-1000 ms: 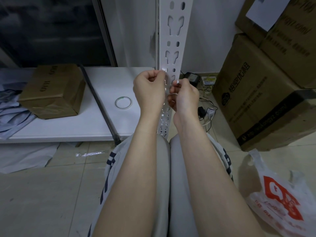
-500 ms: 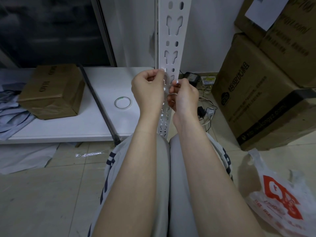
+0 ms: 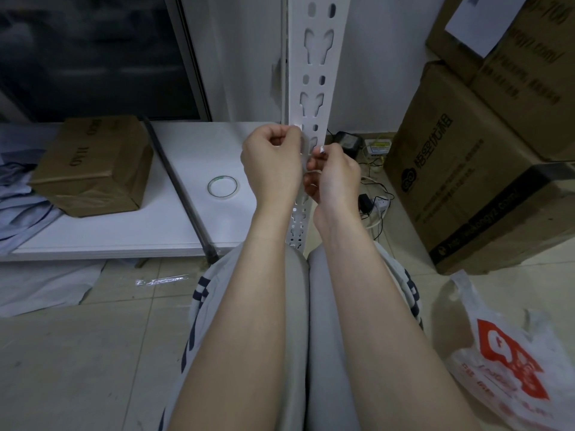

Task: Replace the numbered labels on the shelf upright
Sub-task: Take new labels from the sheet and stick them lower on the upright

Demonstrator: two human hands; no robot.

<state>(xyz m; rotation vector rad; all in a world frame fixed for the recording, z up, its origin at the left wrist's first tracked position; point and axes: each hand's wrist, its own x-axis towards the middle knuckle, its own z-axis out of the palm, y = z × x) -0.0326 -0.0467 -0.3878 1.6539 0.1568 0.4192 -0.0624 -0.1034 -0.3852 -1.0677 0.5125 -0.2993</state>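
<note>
A white slotted shelf upright [image 3: 312, 76] rises in the middle of the view, in front of my knees. My left hand [image 3: 270, 163] is curled at its left edge, fingertips pinching a small white label [image 3: 295, 126] against the metal. My right hand [image 3: 334, 175] is curled just right of the upright, pinching a small white piece of label [image 3: 321, 149] between thumb and fingertip. The hands hide the upright's middle stretch; any numbers on the labels are too small to read.
A white shelf board [image 3: 130, 225] lies on the floor at left with a brown box [image 3: 93, 163], a tape roll [image 3: 222, 185] and a black rod [image 3: 180, 191]. Stacked cardboard boxes [image 3: 485, 157] stand at right, cables and plugs [image 3: 370, 200] behind, a plastic bag [image 3: 510, 362] at lower right.
Both hands stay at the upright with hardly any movement; the view has shifted slightly.
</note>
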